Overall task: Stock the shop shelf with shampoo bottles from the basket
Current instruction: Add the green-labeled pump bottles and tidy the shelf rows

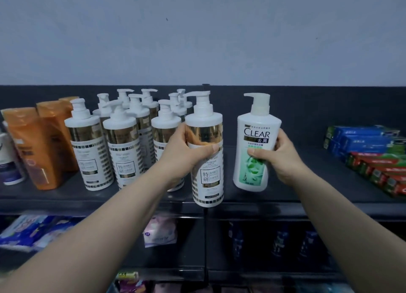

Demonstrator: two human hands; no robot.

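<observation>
Holding one pump bottle in each hand at the dark shelf (307,182), both bare forearms reaching up from the lower corners of the frame.

The left hand (186,152) grips the white-and-gold bottle (205,171) round its gold band, thumb across the front. This bottle is upright at centre frame, its base overlapping the shelf's front edge. The right hand (283,158) grasps the white-and-green CLEAR bottle (256,138) from its right side, thumb on the label. It is upright just right of centre, and whether its base touches the shelf cannot be told. Matching pump bottles (87,152) stand clustered left of centre, with orange bottles (37,147) at far left.
</observation>
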